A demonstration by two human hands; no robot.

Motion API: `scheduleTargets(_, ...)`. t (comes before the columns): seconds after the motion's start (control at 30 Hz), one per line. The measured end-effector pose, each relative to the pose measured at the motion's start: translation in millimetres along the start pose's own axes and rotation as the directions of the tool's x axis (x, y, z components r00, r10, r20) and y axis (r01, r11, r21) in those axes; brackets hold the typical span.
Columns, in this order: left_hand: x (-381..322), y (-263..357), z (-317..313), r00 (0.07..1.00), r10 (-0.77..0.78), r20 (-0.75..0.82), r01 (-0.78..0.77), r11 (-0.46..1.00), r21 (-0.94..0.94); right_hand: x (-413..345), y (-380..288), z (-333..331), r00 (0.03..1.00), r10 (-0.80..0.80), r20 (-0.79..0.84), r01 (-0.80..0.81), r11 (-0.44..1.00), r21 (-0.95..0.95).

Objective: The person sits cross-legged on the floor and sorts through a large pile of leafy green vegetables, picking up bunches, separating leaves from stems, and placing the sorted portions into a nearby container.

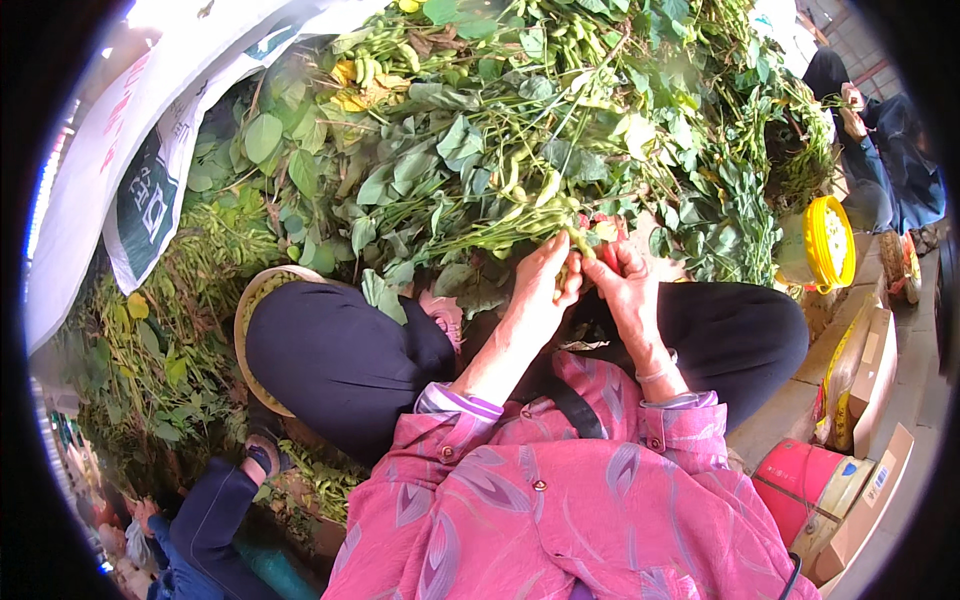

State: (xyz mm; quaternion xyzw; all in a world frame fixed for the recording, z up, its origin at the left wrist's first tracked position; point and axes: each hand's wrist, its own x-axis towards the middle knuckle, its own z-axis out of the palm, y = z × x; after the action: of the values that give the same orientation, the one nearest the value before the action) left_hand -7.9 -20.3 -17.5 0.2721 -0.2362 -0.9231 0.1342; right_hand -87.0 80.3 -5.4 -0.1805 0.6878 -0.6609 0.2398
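My left hand point(546, 277) and my right hand point(619, 283) meet over my lap, at the near edge of a heap of uprooted soybean plants point(465, 157). A green soybean pod point(580, 243) is pinched between the fingertips of both hands. More pods seem to be tucked in the curled fingers of my left hand, mostly hidden. Just beyond the hands, stems with pods point(536, 214) lie pointing towards me. Something red point(611, 257) shows behind my right fingers; I cannot tell what it is.
Beside my left knee stands a round basket point(246, 337) with green pods. To the right are a yellow bucket point(829, 247), a red-and-cream drum point(799, 480) and cardboard point(870, 382). White printed sacks point(97, 187) hang at upper left. Other people sit at upper right point(889, 165) and lower left point(202, 525).
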Motion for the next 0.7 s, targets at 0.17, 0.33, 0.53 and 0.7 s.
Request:
scheduleTargets(0.17,10.0,2.9,-10.2,0.993,0.111,0.046,-0.116,0.987,0.108,-12.2,-5.5,4.5,0.979,0.123,0.163,-0.140,0.985,0.096)
scheduleTargets(0.33,8.8,6.5,-6.5,0.970,0.237,0.052,-0.241,0.913,0.329,-16.5,-18.3,-3.6,0.933,0.223,0.282,-0.249,0.966,0.063)
scheduleTargets(0.53,4.2,10.8,3.4,0.964,0.266,0.023,-0.251,0.872,0.420,-13.8,-21.1,-10.2,0.911,0.296,0.286,-0.302,0.953,-0.025)
scheduleTargets(0.7,3.6,16.1,-1.1,0.972,0.231,0.044,-0.226,0.867,0.444,-4.5,-0.9,-3.5,0.951,0.164,0.261,-0.158,0.986,-0.044)
